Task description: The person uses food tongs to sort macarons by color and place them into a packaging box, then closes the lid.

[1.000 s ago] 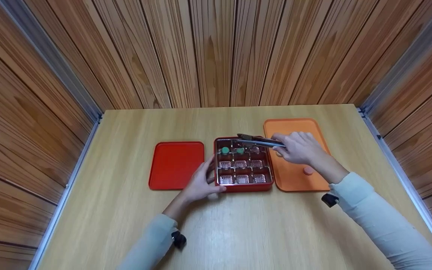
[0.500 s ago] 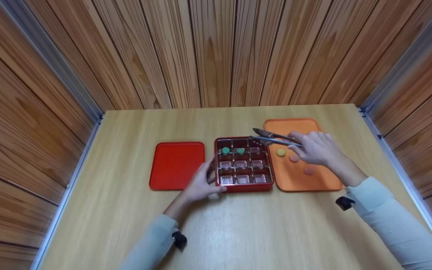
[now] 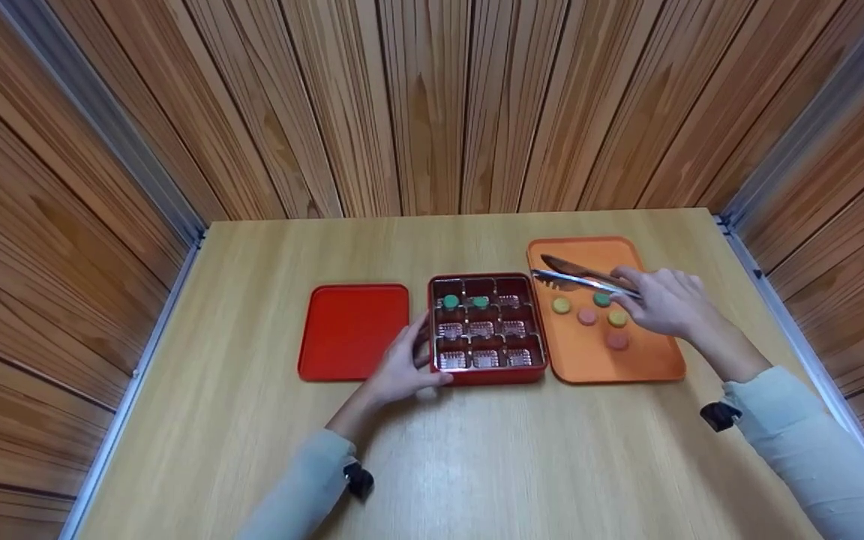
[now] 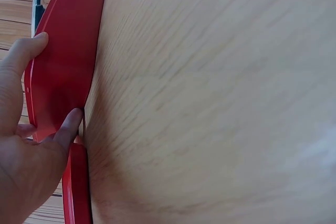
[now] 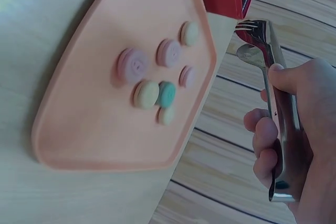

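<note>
1. The right hand (image 3: 668, 304) is gripping metal tongs (image 3: 578, 276), holding them above the orange tray (image 3: 649, 364) of small round sweets (image 3: 587, 316).
2. The left hand (image 3: 402, 365), fingers relaxed, is resting against the red compartment box (image 3: 488, 373), beside the red lid (image 3: 352, 330).

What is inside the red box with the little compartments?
The red box holds two green pieces in its far row; other compartments show only shiny liners. The far right one is unclear.
</note>
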The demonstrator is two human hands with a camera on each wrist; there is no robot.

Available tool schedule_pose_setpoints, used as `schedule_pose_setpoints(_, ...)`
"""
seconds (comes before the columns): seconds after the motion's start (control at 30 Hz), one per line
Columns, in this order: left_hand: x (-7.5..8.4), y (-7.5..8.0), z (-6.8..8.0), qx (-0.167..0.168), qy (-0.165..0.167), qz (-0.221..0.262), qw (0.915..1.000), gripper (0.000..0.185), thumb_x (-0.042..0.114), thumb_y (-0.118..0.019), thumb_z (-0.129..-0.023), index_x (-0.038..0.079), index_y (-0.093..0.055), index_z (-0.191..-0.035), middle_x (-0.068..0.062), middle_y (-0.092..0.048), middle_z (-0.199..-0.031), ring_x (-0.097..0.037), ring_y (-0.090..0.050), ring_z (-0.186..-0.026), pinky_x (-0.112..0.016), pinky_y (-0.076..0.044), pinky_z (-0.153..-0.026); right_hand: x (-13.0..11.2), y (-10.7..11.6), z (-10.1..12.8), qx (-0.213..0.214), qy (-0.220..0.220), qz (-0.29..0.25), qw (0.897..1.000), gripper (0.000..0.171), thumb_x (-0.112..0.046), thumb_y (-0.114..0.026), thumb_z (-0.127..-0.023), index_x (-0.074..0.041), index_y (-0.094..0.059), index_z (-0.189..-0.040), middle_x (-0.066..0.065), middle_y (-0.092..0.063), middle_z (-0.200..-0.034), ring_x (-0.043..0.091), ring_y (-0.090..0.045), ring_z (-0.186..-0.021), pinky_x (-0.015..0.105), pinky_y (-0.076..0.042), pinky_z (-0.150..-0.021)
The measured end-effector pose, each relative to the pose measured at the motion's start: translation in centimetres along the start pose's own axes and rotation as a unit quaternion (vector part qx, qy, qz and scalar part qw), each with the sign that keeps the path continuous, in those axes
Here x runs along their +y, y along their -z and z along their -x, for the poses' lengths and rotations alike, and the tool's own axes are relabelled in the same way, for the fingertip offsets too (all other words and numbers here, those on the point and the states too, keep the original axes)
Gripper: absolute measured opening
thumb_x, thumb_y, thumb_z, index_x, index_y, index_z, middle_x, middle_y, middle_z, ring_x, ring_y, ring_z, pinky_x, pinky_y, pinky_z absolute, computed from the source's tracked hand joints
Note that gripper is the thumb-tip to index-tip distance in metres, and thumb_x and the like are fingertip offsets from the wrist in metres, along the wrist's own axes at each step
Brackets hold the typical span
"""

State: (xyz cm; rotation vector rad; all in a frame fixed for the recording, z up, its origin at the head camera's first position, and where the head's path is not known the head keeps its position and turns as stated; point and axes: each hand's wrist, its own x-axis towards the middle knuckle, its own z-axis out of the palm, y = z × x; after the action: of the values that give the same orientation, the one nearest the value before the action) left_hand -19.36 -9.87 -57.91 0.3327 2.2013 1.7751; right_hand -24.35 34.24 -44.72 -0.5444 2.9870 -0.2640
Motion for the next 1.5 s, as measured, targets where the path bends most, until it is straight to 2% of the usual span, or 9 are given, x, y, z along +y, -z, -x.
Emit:
schedule_pose_setpoints(0.27,0.1,0.0,0.0,0.002,0.008,-0.015,0.9999,0.123,0.008,-0.097,-0.087,0.016,-0.018,-0.182,-0.023,-0.031,-0.182,-0.044,-0.037,-0.171,-0.049,-0.048,-0.133,1.5,0.1,1.0,-0.006,-0.015,0.002,1.000,0.050,-0.034,-0.070,-0.110,-0.005,-0.064,-0.151,-0.003,-0.041,-0.060,0.016,-0.035,-0.048,0.025,-0.025,-0.047)
schedule_pose_setpoints(0.6,0.2,0.0,0.1,0.006,0.008,-0.023,0.9997,0.125,0.010,-0.098,-0.086,0.020,-0.019,-0.182,-0.022,-0.034,-0.180,-0.044,-0.040,-0.169,-0.049,-0.050,-0.132,3.1,-0.4,2.1,-0.008,-0.023,-0.013,1.000,0.050,-0.034,-0.070,-0.111,-0.004,-0.064,-0.150,-0.002,-0.045,-0.061,0.016,-0.039,-0.046,0.024,-0.028,-0.045)
schedule_pose_setpoints(0.83,0.2,0.0,0.0,-0.006,0.006,0.023,0.9997,0.123,0.001,-0.094,-0.088,0.015,-0.017,-0.182,-0.025,-0.031,-0.178,-0.046,-0.044,-0.166,-0.049,-0.054,-0.128,4.2,-1.0,2.5,-0.014,-0.034,0.001,0.999,0.050,-0.035,-0.068,-0.110,-0.004,-0.065,-0.149,-0.002,-0.044,-0.064,0.016,-0.038,-0.050,0.025,-0.028,-0.047)
schedule_pose_setpoints(1.23,0.1,0.0,0.0,-0.001,-0.002,0.010,0.9999,0.124,0.001,-0.095,-0.086,0.014,-0.018,-0.182,-0.024,-0.032,-0.180,-0.045,-0.036,-0.171,-0.049,-0.048,-0.133,6.1,-1.3,3.0,-0.045,-0.060,-0.025,0.997,0.046,-0.035,-0.066,-0.111,-0.005,-0.066,-0.146,0.000,-0.047,-0.069,0.019,-0.043,-0.055,0.027,-0.032,-0.049)
schedule_pose_setpoints(1.5,0.1,0.1,0.1,0.000,0.005,0.002,1.0000,0.124,0.004,-0.096,-0.087,0.020,-0.019,-0.182,-0.023,-0.031,-0.180,-0.044,-0.040,-0.169,-0.048,-0.049,-0.132,6.7,-1.4,3.0,-0.062,-0.065,-0.033,0.995,0.044,-0.036,-0.067,-0.111,-0.006,-0.067,-0.144,0.001,-0.049,-0.072,0.020,-0.046,-0.058,0.028,-0.034,-0.050)
